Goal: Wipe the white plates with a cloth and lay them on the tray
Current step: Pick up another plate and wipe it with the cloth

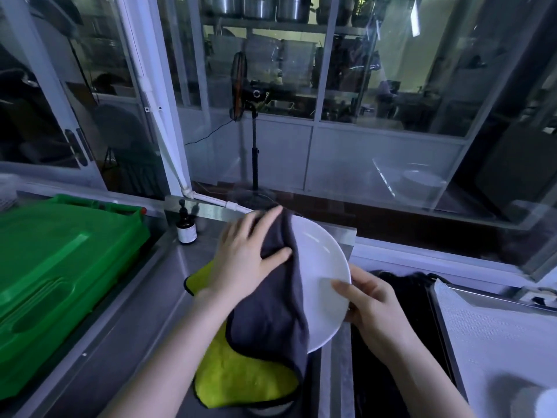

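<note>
Hanging nearest the camera, the cloth [271, 315] is showing two faces: grey uppermost, yellow-green folding out below and to the left. It is draping down over the left half of the white plate [322, 267], which is being held tilted above the steel counter [120, 327], its face turning toward the camera.

The left hand [250, 260] is lying flat on the grey side with its fingers straight and spread, pressing the cloth against the plate; the fingertips are reaching the plate's upper edge. The plate is sitting directly under and to the right of this hand, with cloth between the two.

The right hand [370, 306] is clamping the plate's right rim, thumb lying on the white face and the other fingers curling behind (these are hidden by the plate).

The tray [497, 333] is lying to the right, apart from the plate, and is carrying a pale mesh surface. A blurred white shape is showing at its near corner; cannot identify.

A green crate [60, 267] is occupying the counter's left side. A small dark bottle [187, 229] is standing upright farther back, beside the crate. Beyond the window [391, 164], a pedestal fan [241, 86] is standing.
</note>
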Demonstrator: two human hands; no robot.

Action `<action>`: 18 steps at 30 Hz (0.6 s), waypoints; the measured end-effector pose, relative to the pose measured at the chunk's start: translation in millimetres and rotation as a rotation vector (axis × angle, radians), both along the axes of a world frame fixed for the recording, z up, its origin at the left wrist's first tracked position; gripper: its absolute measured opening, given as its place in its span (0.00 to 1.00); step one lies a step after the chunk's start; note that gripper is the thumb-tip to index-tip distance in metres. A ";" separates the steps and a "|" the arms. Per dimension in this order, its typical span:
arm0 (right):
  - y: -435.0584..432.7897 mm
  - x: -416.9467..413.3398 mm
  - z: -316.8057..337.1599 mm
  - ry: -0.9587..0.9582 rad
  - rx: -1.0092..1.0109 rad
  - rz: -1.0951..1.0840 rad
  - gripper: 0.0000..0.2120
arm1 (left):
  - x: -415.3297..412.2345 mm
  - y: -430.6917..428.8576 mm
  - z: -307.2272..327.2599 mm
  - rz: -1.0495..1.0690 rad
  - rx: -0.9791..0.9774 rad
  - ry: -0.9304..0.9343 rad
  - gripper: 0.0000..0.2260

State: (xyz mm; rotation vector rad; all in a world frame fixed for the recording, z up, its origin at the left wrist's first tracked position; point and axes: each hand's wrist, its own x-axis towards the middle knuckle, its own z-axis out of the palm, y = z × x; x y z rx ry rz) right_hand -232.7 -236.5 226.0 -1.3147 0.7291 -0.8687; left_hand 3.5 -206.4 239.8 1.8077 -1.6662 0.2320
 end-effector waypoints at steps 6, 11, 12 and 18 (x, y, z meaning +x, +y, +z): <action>-9.5 12.9 16.7 0.131 -0.168 -0.080 0.11 | 25.3 8.5 -8.3 -0.069 0.055 0.655 0.14; -14.3 34.2 15.4 0.353 -0.350 -0.249 0.18 | 27.7 20.5 -2.4 -0.196 0.063 0.679 0.14; -12.3 38.8 16.8 0.389 -0.433 -0.246 0.19 | 28.2 21.0 -0.3 -0.237 0.095 0.632 0.14; -8.4 54.4 26.4 0.564 -0.704 -0.167 0.21 | 31.2 22.1 0.2 -0.300 0.214 0.564 0.11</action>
